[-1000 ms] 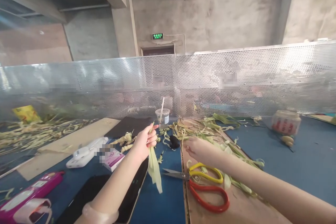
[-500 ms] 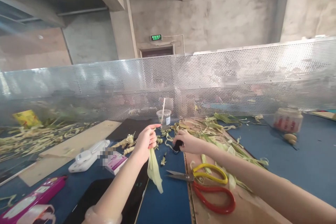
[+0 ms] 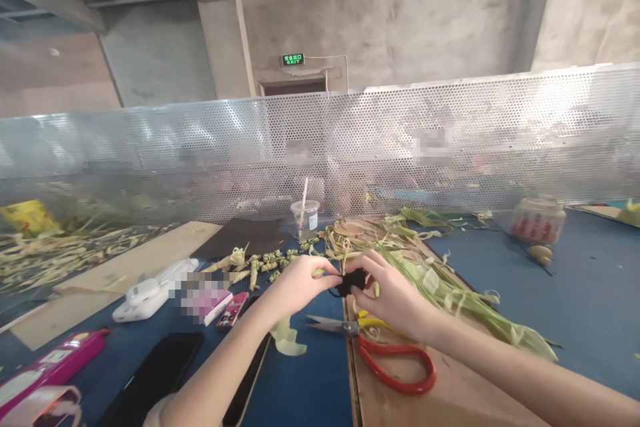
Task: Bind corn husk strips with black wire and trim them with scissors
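Note:
My right hand [image 3: 387, 290] is closed around a small bundle of black thread [image 3: 354, 281], held above the board's left edge. My left hand [image 3: 307, 280] meets it from the left, thumb and forefinger pinched together at the thread. A pale green strip of corn husk [image 3: 289, 339] hangs below the left hand and forearm, and a bit of green shows between the fingers. Scissors [image 3: 397, 363] with one red and one yellow handle lie just below the hands, blades spread and pointing left. My right hand partly hides the yellow handle.
Loose husks [image 3: 425, 273] cover the wooden board [image 3: 395, 407]. Knotted husk pieces [image 3: 273, 260] lie beyond my left hand, near a plastic cup [image 3: 306, 219] with a straw. Phone [image 3: 155, 373], pink box [image 3: 210, 303] and white device [image 3: 153, 290] sit left; a jar [image 3: 537, 221] stands right.
Both hands have come together at the black thread; the left moved right and a little nearer, with the husk strip hanging beneath. The view has shifted slightly.

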Demonstrator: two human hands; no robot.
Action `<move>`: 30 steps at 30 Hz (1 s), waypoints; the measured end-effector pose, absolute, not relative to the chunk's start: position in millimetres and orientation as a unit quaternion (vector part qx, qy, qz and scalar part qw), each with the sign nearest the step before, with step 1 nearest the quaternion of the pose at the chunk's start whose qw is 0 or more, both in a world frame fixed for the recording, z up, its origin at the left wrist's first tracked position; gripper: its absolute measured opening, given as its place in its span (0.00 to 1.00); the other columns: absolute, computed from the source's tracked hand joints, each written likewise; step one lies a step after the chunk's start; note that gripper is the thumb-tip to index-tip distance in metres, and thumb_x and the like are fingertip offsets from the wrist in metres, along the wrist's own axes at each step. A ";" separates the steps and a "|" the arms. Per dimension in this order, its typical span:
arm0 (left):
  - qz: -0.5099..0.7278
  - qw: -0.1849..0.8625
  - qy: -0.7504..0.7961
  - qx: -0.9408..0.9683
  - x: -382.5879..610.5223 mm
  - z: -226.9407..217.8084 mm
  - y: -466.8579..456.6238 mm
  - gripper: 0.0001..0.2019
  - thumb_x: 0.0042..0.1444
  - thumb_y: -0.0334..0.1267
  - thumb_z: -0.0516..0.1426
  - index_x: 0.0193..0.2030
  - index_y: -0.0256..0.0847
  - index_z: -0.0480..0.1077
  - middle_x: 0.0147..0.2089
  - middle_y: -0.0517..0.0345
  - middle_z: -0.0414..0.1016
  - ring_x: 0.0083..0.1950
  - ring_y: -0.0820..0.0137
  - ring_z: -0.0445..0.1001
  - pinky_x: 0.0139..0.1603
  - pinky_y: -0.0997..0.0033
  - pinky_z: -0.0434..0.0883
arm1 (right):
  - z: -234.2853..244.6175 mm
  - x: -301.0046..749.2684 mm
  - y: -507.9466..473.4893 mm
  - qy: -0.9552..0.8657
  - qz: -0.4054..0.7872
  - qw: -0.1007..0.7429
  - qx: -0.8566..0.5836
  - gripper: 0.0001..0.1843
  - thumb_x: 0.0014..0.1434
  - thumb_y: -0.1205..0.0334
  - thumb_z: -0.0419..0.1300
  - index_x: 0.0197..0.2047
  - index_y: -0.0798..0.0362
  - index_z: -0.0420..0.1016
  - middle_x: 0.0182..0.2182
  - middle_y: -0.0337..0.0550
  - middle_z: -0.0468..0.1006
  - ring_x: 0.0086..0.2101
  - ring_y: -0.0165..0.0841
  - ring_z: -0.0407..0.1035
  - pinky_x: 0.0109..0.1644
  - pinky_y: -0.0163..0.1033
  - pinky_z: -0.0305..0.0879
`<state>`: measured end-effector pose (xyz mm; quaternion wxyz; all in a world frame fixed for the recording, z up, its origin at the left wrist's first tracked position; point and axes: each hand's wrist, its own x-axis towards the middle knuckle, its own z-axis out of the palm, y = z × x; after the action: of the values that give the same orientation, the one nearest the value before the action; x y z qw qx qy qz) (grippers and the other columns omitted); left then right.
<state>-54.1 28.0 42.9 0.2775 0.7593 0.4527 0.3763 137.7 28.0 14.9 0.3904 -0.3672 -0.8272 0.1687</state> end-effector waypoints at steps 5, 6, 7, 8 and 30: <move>0.393 0.250 0.484 0.741 -60.8 38.3 35.6 0.06 0.45 0.40 0.60 0.25 0.40 0.75 0.19 0.60 0.68 0.19 0.72 0.60 0.20 0.76 0.51 | 11.0 145.3 35.6 -0.815 0.186 0.383 -0.393 0.12 0.51 0.67 0.53 0.40 0.49 0.67 0.38 0.40 0.66 0.28 0.27 0.65 0.35 0.36 0.66; 0.402 0.260 0.487 0.730 -62.4 38.8 36.0 0.06 0.44 0.40 0.60 0.24 0.39 0.75 0.18 0.61 0.67 0.18 0.73 0.59 0.20 0.76 0.50 | 9.8 147.2 39.4 -0.810 0.188 0.383 -0.401 0.11 0.51 0.66 0.53 0.39 0.50 0.67 0.38 0.41 0.67 0.29 0.27 0.65 0.36 0.36 0.66; 0.415 0.272 0.489 0.717 -63.6 40.0 36.0 0.06 0.44 0.39 0.60 0.23 0.39 0.74 0.17 0.61 0.66 0.18 0.73 0.58 0.20 0.76 0.49 | 8.4 149.2 43.8 -0.805 0.190 0.380 -0.415 0.11 0.51 0.66 0.53 0.39 0.50 0.68 0.38 0.41 0.67 0.31 0.28 0.66 0.37 0.36 0.65; 0.431 0.286 0.489 0.703 -64.3 41.6 35.6 0.05 0.43 0.38 0.61 0.23 0.39 0.73 0.17 0.62 0.66 0.19 0.73 0.59 0.20 0.77 0.49 | 6.7 151.3 48.7 -0.799 0.190 0.372 -0.433 0.11 0.51 0.65 0.52 0.39 0.51 0.68 0.39 0.42 0.68 0.32 0.29 0.66 0.38 0.37 0.65; 0.349 0.168 0.578 0.719 -61.8 57.5 27.6 0.16 0.51 0.48 0.51 0.31 0.39 0.74 0.24 0.59 0.72 0.25 0.69 0.65 0.29 0.72 0.58 | 24.8 174.1 23.2 -0.901 0.105 -0.020 -0.421 0.12 0.40 0.57 0.63 0.23 0.54 0.64 0.22 0.34 0.62 0.17 0.23 0.52 0.16 0.32 0.44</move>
<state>-61.8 27.6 57.5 0.1676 0.7189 0.5775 0.3487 174.1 23.2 24.8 -0.0203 -0.4207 -0.9009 0.1047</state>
